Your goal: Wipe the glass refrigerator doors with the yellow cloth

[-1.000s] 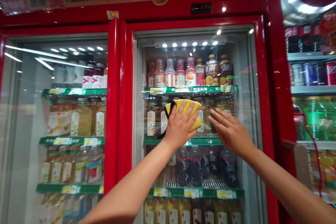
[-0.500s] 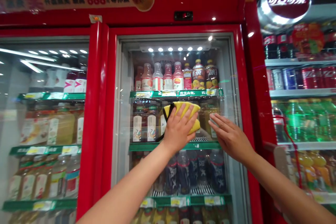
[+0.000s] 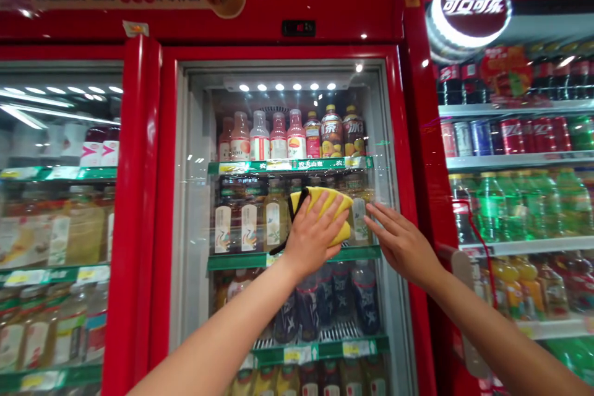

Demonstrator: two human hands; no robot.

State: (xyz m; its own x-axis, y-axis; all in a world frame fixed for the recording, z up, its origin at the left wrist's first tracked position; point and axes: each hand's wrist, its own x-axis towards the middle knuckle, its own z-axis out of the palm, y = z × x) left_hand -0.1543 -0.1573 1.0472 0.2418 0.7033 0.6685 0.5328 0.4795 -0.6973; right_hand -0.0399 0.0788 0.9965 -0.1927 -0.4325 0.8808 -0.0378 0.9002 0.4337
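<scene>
My left hand (image 3: 312, 232) lies spread over a folded yellow cloth (image 3: 341, 204) with a black edge, pressing it flat to the glass door (image 3: 195, 198) of a red drinks cooler. To its right, my right hand (image 3: 403, 244) is held up near the right side of the same door, fingers stretched out and holding nothing. Whether its fingertips touch the glass, I cannot tell. Behind the glass, bottles (image 3: 296, 136) stand on shelves with green edges; the cloth and my left hand hide some of them.
The cooler's red frame (image 3: 139, 210) runs down the left, with another glass-fronted section beyond it. On the right, a second cooler holds cans and green bottles (image 3: 492, 204). A grey handle-like part (image 3: 461, 266) and a red cord (image 3: 485, 241) are beside its shelves.
The view has shifted right, so the coolers appear further left. My left hand and the cloth have moved slightly right across the glass; my right hand stays raised and open.
</scene>
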